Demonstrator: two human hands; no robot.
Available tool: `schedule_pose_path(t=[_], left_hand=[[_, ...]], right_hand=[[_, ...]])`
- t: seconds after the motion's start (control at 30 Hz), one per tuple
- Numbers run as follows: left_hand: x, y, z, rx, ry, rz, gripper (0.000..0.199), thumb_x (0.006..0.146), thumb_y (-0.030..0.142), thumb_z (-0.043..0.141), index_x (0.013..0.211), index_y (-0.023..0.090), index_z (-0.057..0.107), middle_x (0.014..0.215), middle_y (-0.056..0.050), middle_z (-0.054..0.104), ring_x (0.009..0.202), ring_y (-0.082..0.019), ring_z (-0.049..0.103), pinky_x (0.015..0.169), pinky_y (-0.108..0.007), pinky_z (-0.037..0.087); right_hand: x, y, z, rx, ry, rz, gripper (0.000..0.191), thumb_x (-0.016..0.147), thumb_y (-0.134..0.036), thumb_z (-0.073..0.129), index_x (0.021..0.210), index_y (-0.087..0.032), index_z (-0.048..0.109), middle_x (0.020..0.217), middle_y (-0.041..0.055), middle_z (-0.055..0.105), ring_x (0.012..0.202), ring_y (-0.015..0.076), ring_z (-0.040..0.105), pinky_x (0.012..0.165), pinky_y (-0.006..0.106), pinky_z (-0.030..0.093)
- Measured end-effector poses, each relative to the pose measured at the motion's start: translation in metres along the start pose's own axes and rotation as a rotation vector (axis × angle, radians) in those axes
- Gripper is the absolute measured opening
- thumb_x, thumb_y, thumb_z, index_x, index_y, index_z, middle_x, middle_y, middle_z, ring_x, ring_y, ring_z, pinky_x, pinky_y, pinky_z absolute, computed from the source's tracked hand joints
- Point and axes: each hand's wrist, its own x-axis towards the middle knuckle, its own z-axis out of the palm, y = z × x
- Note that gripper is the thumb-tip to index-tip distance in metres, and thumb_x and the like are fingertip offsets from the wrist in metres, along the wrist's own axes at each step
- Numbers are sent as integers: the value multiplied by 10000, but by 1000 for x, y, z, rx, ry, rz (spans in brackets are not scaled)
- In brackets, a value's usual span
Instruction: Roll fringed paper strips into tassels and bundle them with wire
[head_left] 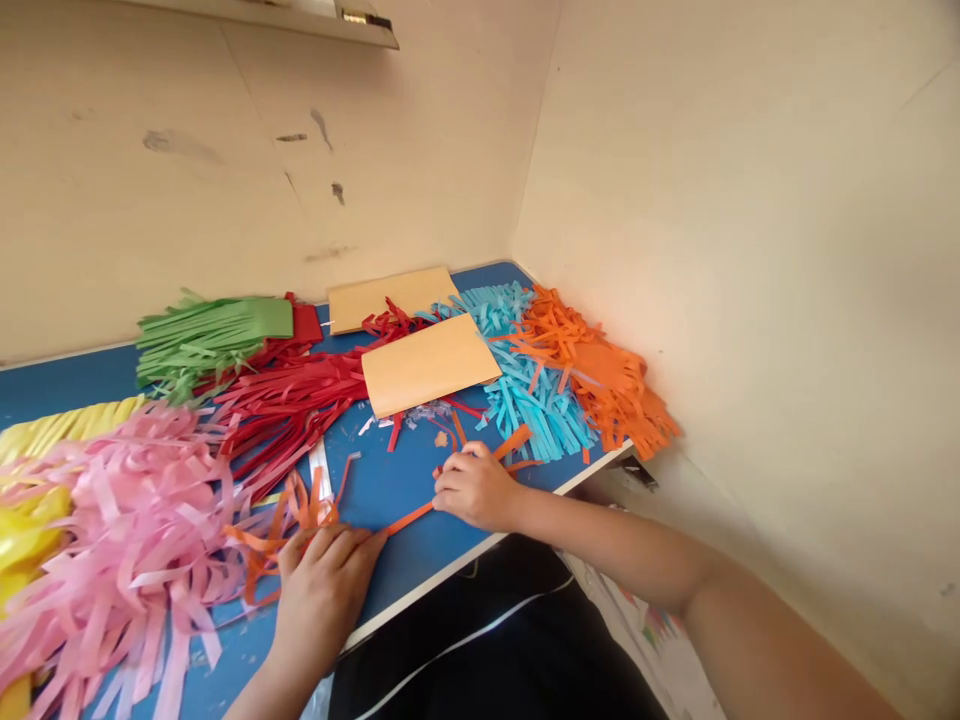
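Note:
Near the table's front edge, my left hand (326,575) is closed over a bunch of orange paper fringe (296,510), whose cut strips stick out beyond the fingers to the left. A narrow orange paper strip (411,517) runs from that hand to my right hand (474,488). The right fingers are curled round this strip, and loose orange ends (514,440) show past the knuckles. Just beyond the right hand, small paper and clear plastic scraps (431,412) lie on the blue table (405,465). My palms hide part of the orange paper.
Pink fringe (142,500) covers the left, beside yellow fringe (75,425). Green fringe (217,330), red fringe (300,390), blue fringe (532,400) and orange fringe (600,370) lie farther back. Two tan sheets (427,365) rest among them. Walls (712,200) meet behind the table.

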Motion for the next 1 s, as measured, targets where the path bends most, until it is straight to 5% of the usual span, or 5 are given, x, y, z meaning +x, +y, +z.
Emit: schedule_pose_path(t=[0.2,0.43,0.57,0.7,1.0], left_hand=[[-5,-7,6,-230,-5,-216,364,952,469,471,814,271,742,798,-7,735,769,-185,657,739,-340,436],[19,9,-5,22,-184,-306,315,918,400,499,716,231,673,714,-32,697,741,-239,639,683,-379,361],[29,13,-12,79,-233,-145,190,905,275,518,942,281,704,853,-35,722,864,-265,626,783,-424,367],[24,20,-13,104,-186,67,283,936,181,460,1047,293,694,915,-32,729,887,-250,617,862,-458,368],[36,30,-3,107,-19,31,250,970,220,476,872,229,706,781,1,730,718,-168,634,894,-443,352]], right_hand=[[-3,16,-10,288,-123,309,102,806,-296,798,743,-237,742,873,-23,708,916,158,562,807,326,305],[20,0,-28,154,-339,431,106,824,-245,700,725,-212,685,894,11,682,898,206,534,754,350,311],[24,-11,-33,-22,-275,190,66,879,-171,614,904,-201,667,1045,66,663,1029,246,488,826,416,297],[13,-16,-28,-115,-200,-73,220,981,-169,472,856,-181,653,879,50,676,1003,229,481,901,470,256],[16,-16,-16,-40,-112,-6,232,940,-178,519,746,-181,646,813,38,697,927,199,528,922,429,254]])
